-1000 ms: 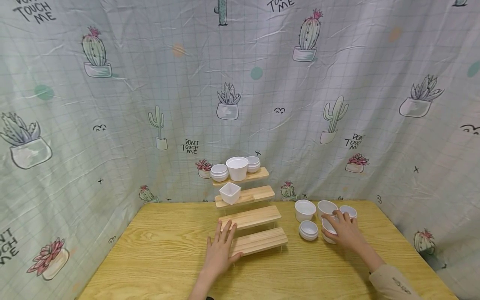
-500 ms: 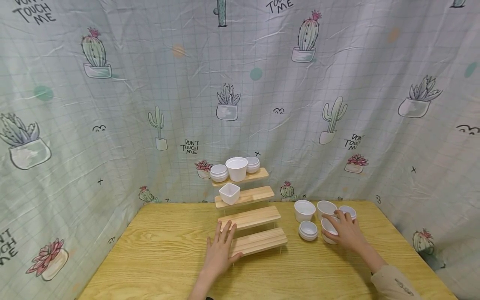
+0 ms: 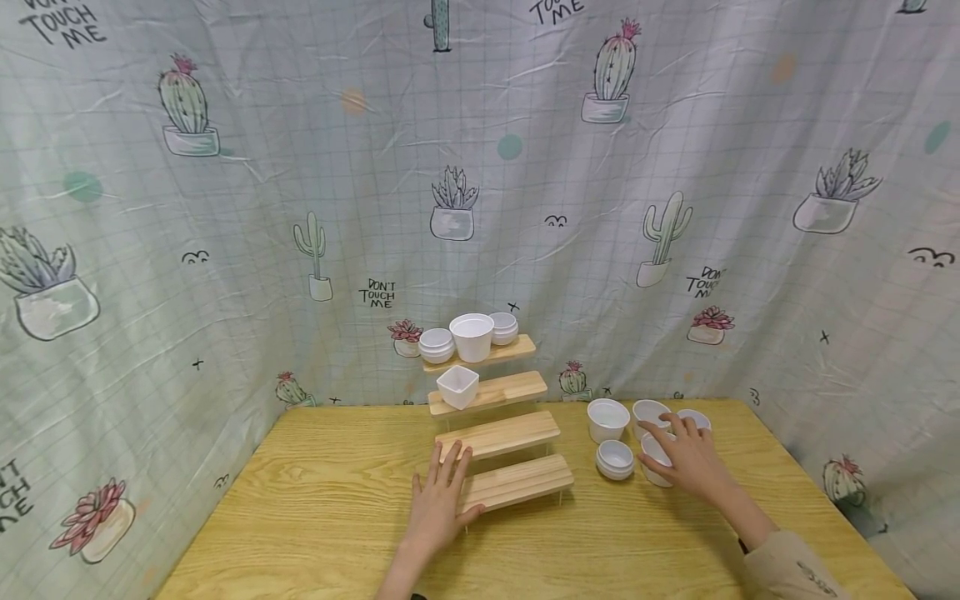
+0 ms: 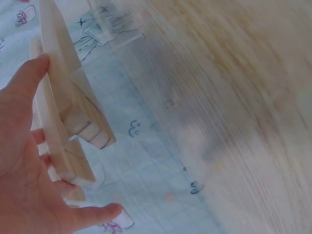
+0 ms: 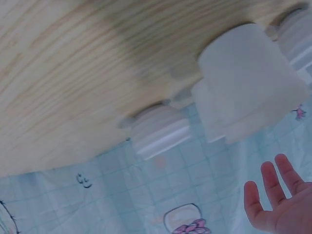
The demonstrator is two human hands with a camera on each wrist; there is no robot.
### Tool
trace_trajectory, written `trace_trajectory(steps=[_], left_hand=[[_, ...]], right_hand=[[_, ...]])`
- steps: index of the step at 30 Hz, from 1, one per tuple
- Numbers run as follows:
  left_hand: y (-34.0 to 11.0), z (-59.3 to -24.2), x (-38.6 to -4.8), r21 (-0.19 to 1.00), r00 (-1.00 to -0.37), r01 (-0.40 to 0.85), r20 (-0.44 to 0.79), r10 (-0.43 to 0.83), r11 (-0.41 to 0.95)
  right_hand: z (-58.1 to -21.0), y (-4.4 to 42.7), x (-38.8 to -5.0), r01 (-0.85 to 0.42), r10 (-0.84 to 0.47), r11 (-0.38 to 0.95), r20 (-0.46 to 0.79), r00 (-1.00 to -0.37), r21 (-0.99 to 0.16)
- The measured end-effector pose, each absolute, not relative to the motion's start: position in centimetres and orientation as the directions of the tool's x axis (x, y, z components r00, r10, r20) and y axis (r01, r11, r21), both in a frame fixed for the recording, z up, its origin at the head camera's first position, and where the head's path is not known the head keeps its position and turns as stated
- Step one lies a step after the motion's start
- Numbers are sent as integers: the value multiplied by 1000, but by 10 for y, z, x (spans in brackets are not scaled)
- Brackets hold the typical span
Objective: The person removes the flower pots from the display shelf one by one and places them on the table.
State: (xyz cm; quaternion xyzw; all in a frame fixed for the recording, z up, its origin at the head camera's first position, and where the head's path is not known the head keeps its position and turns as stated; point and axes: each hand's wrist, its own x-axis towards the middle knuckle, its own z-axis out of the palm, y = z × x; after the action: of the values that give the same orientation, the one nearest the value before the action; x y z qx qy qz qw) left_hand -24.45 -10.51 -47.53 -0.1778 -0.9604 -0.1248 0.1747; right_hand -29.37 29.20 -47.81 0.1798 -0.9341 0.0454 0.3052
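My left hand (image 3: pixel 437 504) rests with spread fingers on the left ends of the two lower boards of a wooden tiered stand (image 3: pixel 498 436); in the left wrist view the hand (image 4: pixel 34 161) touches the board edges (image 4: pixel 63 73). My right hand (image 3: pixel 693 458) hovers with parted fingers over a white pot (image 3: pixel 655 468). In the right wrist view that hand (image 5: pixel 287 204) stands apart from a large white pot (image 5: pixel 248 78). Whether it touches the rim is hard to tell. A square white pot (image 3: pixel 457 387) sits on the second board from the top.
Three white pots, the middle one (image 3: pixel 472 337) tallest, stand on the top board. Around the right hand are a ringed pot (image 3: pixel 615 461), two round pots (image 3: pixel 608 421) (image 3: pixel 649 414) and another (image 3: pixel 694 418). A patterned curtain (image 3: pixel 480 167) hangs behind the wooden table (image 3: pixel 337 500).
The head view has shifted slightly. The right hand's fingers have lifted and parted a little above the pot; the left hand has stayed on the stand.
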Motion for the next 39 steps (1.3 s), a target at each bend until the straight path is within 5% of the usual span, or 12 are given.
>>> trace_trajectory(steps=[21, 31, 39], left_hand=[[-106, -477, -247, 162, -880, 377, 370, 298, 912], [-106, -479, -247, 155, -874, 382, 380, 301, 911], [-106, -481, -247, 153, -873, 383, 384, 302, 911]], right_hand=[[-446, 240, -286, -459, -394, 888, 585, -709, 42], [-435, 209, -287, -546, -477, 829, 661, -579, 120], [-427, 180, -294, -612, -505, 786, 668, -547, 93]])
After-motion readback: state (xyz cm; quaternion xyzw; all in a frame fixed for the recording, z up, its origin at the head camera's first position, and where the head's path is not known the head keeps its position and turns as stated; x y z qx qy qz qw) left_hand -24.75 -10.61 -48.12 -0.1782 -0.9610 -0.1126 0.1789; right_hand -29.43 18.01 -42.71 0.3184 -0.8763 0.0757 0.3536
